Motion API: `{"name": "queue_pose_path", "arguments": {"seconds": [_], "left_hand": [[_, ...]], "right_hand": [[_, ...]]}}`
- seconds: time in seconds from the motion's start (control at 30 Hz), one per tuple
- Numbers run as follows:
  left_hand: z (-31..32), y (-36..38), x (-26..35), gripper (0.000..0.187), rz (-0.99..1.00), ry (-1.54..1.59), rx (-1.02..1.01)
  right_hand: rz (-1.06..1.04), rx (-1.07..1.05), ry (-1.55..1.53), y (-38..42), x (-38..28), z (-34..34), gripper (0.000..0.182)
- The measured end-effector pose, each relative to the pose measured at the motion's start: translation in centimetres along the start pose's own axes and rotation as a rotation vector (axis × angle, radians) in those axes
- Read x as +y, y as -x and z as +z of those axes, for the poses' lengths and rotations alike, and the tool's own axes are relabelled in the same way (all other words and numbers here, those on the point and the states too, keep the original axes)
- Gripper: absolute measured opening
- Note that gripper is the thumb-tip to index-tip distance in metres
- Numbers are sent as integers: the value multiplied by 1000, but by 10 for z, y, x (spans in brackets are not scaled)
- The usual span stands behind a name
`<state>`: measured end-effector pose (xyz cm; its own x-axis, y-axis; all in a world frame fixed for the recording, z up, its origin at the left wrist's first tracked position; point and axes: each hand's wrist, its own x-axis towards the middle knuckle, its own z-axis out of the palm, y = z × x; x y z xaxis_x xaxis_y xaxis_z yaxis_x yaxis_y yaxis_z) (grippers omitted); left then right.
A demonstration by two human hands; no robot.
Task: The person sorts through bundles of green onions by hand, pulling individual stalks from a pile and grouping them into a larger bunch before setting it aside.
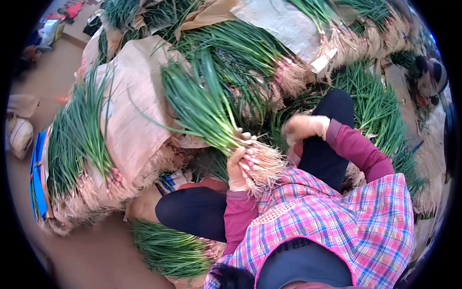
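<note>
My gloved left hand (pixel 237 169) is closed around a bunch of spring onions (pixel 204 108) just below its pinkish-white bulbs. The long green leaves fan out to the upper left, and the pale, stringy roots hang toward my lap. My right hand (pixel 305 127), also gloved, is raised above my right knee, apart from the bunch. Motion smears its fingers, so I cannot make out whether they hold anything.
Heaped spring onions (pixel 240 43) lie ahead, with more to the right (pixel 373 103) and at the lower left (pixel 178 248). Brown sheets (pixel 139 91) cover part of the left pile, beside a blue strip (pixel 38 176). Another person (pixel 431 77) is at the far right.
</note>
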<state>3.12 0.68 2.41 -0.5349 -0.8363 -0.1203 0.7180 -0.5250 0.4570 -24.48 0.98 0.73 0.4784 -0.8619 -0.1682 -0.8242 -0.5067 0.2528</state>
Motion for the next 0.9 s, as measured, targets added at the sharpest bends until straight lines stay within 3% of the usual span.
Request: {"name": "queue_pose_path", "arguments": {"seconds": [0.07,0.1,0.13,0.2,0.23,0.33,0.37,0.43,0.47,0.53,0.57,0.6,0.63,0.67,0.7,0.73,0.8,0.83,0.9], "left_hand": [[14,-5,-1,59,61,77,61],[13,-6,-2,59,47,85,66],[12,-6,-4,59,34,89,70],[6,-11,-15,59,38,107,52],[5,-12,-17,58,32,91,38],[15,-16,-14,57,39,80,49],[9,-18,-14,57,-16,106,34],[5,-16,-16,55,-41,55,68],[24,-19,-22,48,22,-11,229],[-15,-20,-18,45,-160,-121,120],[-11,-22,-23,46,-161,-190,217],[-25,-26,-21,46,-256,-75,71],[-29,-26,-25,47,-243,-8,54],[-13,-28,-25,47,-231,61,35],[14,-28,-31,51,-56,-66,223],[13,-28,-31,51,-60,-68,220],[6,-28,-27,53,-88,-106,173],[-7,-28,-25,54,-161,-25,62],[-8,-28,-25,54,-208,-37,51]], "right_hand": [[330,-114,-908,20,-2,-13,14],[446,244,-869,11,15,-11,19],[709,516,-747,2,29,-9,21],[992,548,-558,-25,68,-19,26],[1021,399,-436,-41,84,-5,27],[976,229,-581,-72,71,-3,25],[887,499,-529,-73,53,-9,26],[883,441,-629,-64,10,-41,23],[855,487,-679,-58,-15,-42,23],[761,337,-768,-47,-52,-41,24],[655,310,-718,-41,-70,-41,24],[552,287,-667,-37,-82,-40,26],[564,280,-678,-30,-80,-34,26],[543,285,-957,-20,-72,-25,21],[510,295,-1229,-12,-58,-17,22],[462,306,-1499,-10,-45,-10,27],[718,317,-1432,-32,-21,-11,32],[730,354,-1717,-47,-23,-17,34],[672,426,-2184,-85,-26,-16,33]]}}
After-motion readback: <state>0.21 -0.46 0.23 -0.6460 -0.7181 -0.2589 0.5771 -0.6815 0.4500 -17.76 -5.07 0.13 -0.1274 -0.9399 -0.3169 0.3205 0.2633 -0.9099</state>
